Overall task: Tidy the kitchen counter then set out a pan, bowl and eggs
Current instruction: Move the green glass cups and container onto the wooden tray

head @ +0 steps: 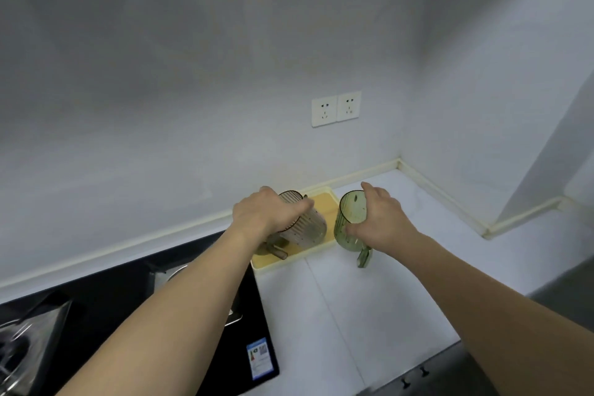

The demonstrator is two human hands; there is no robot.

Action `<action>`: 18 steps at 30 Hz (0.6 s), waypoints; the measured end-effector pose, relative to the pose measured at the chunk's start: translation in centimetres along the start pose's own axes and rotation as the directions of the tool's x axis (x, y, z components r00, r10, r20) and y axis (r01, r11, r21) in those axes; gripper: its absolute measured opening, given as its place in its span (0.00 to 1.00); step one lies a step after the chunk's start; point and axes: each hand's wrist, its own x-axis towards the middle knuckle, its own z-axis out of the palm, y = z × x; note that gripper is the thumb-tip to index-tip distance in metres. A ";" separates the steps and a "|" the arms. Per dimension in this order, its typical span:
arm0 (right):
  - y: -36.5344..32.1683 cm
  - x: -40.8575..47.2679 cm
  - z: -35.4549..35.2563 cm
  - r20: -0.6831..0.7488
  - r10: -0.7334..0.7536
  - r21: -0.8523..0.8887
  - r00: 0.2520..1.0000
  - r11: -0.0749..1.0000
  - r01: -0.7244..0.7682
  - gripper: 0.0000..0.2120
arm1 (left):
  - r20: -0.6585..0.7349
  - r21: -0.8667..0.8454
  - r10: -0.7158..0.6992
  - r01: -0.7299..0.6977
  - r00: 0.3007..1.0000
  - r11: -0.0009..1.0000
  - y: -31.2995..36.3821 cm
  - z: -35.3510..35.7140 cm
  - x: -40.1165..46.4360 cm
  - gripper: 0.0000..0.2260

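Gripping two tilted mugs [305, 222], hands [266, 212].

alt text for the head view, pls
Left hand grips a ribbed brown glass mug over a yellow tray; right hand grips a green glass mug beside it on the white counter, black hob at left.

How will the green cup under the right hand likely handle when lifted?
The green cup looks see-through and empty, so probably light. It is tall and narrow, so likely tippy if nudged. The right hand holds its smooth wall, which may be slippery.
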 end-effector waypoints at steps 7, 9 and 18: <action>3.2 6.9 -1.4 0.033 -0.017 0.006 0.999 1.000 0.017 0.43 | 0.017 -0.141 -0.017 0.019 1.000 0.990 4.1 0.7 4.0 0.39; 3.3 9.3 -0.8 0.057 -0.031 0.003 0.998 1.000 0.031 0.43 | 0.005 -0.130 -0.015 0.016 1.000 0.991 4.5 1.1 6.4 0.39; 3.5 20.6 3.1 0.134 -0.115 -0.053 0.984 0.991 0.123 0.42 | -0.025 0.044 0.105 -0.104 0.994 0.994 4.3 4.4 17.0 0.37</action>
